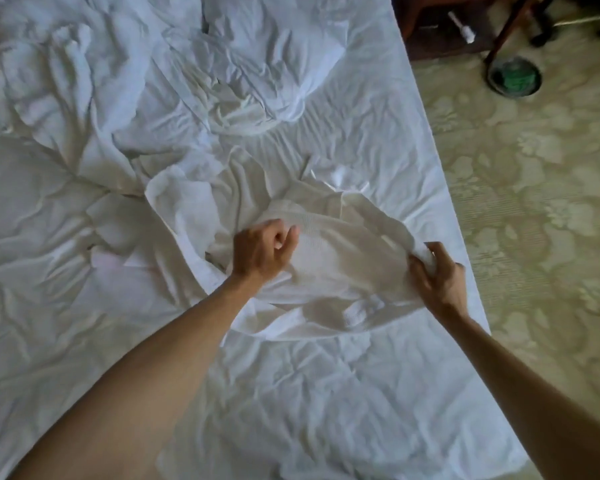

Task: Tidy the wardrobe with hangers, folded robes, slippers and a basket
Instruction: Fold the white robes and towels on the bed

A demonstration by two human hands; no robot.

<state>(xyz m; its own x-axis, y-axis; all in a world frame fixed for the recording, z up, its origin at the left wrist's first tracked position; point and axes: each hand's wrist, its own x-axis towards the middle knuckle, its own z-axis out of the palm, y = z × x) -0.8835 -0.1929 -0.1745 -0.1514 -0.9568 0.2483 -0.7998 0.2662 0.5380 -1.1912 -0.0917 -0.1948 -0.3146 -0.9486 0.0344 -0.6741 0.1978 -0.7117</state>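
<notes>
Lying crumpled near the right edge of the bed (pixel 378 140), head view: one white waffle-weave robe (pixel 336 258). Left hand (pixel 262 249) and right hand (pixel 439 277) each held a closed grip on bunched cloth, likely spreading it for folding. Sleeves and collar indistinct; dark furniture (pixel 440 32) cut off.

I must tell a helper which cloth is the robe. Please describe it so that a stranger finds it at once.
Start at the wide white bed with its creased sheet, then go to its right edge beside the patterned carpet. There the left hand and right hand grip the cream waffle-textured robe. The smooth sheet around it has no grid texture.
</notes>
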